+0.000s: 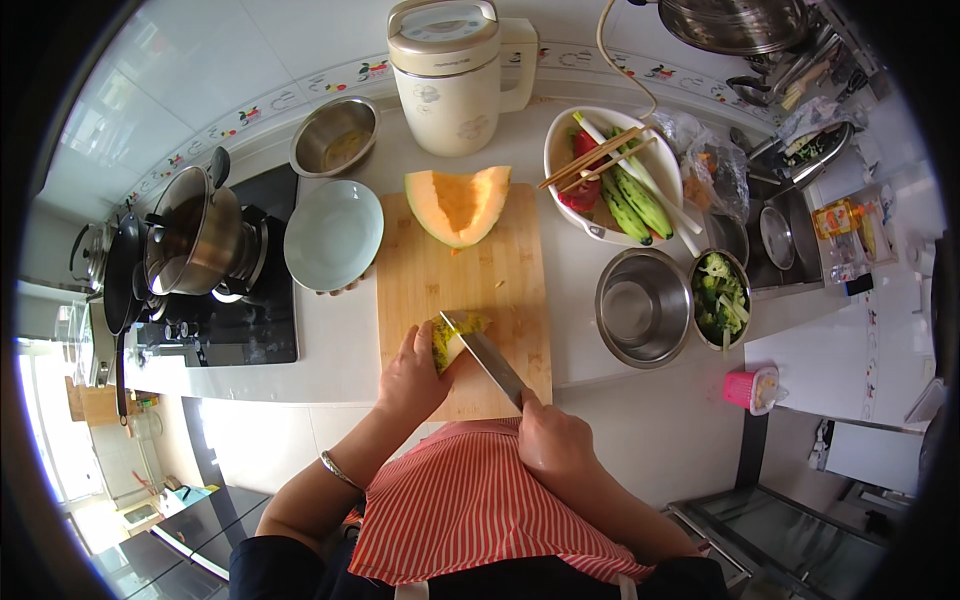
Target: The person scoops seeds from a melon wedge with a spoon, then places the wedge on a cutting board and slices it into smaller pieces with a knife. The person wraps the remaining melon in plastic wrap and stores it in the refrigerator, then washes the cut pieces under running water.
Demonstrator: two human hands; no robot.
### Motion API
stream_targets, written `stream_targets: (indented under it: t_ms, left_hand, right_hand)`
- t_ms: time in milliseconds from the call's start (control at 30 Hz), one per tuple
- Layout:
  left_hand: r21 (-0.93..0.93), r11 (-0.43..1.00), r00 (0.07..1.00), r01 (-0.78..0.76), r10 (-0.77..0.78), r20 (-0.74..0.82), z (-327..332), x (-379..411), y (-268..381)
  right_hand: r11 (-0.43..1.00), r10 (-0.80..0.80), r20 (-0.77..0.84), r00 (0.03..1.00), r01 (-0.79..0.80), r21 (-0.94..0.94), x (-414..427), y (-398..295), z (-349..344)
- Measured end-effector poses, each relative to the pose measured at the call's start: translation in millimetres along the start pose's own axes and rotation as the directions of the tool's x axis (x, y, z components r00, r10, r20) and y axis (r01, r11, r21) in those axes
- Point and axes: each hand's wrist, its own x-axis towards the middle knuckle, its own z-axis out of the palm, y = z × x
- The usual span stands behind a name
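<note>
Near the front of a wooden cutting board, my left hand presses on a piece of melon with mottled yellow-green rind. My right hand grips the handle of a kitchen knife. Its blade slants up and left across the melon piece, with the tip near the piece's far side. How deep the edge sits I cannot tell. A larger melon wedge with orange flesh and a hollowed middle rests at the board's far end.
A pale plate and a steel bowl are left of the board, beside a cooktop bearing a pot. A soymilk maker stands behind. Rightward are a white basin of vegetables with chopsticks, a steel bowl and a bowl of broccoli.
</note>
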Motion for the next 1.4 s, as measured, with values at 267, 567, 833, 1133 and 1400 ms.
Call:
stream_targets:
  t_ms: [267, 567, 833, 1133, 1400]
  left_hand:
    - [-0.011, 1.000, 1.000, 0.010, -0.010, -0.010, 1.4, 1.0, -0.6]
    - [0.006, 1.000, 0.999, -0.008, 0.008, -0.036, 1.2, 0.3, 2.7]
    - [0.031, 0.990, 0.987, -0.136, 0.138, -0.077, -6.0, 0.7, -7.5]
    - [-0.015, 0.983, 0.983, -0.185, 0.185, 0.021, -40.0, -2.1, -12.3]
    - [-0.076, 0.996, 0.994, -0.045, 0.037, -0.103, -10.9, -12.5, -43.4]
  right_hand:
    - [0.995, -0.032, 0.010, 0.999, 0.031, 0.097, 13.9, 3.9, 6.6]
    - [0.993, -0.010, -0.033, 0.999, 0.014, 0.121, 61.4, 33.2, 43.0]
    - [0.985, 0.019, 0.021, 1.000, -0.022, 0.173, 76.5, 51.3, 27.7]
    - [0.916, -0.240, -0.333, 0.912, 0.326, 0.233, 35.6, 41.9, 23.3]
    - [0.851, -0.523, -0.398, 0.754, 0.488, -0.194, -5.3, 46.0, 16.9]
